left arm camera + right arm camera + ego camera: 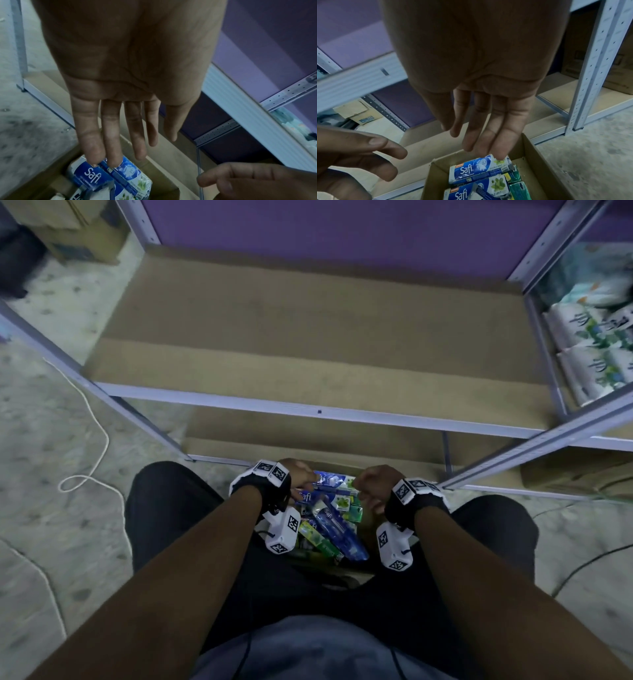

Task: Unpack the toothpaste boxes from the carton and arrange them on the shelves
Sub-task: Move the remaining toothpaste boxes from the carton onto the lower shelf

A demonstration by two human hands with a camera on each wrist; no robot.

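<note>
Reaching down with fingers extended and holding nothing, the left hand (130, 75) and right hand (481, 75) hover over the toothpaste boxes (479, 169), which lie jumbled in the open carton (537, 159) on the floor in front of the shelf (308, 364).

The head camera looked steeply down over both forearms at the carton (368, 520). Each wrist camera peered close along its palm, sharing the toothpaste boxes (109, 177) inside.
</note>
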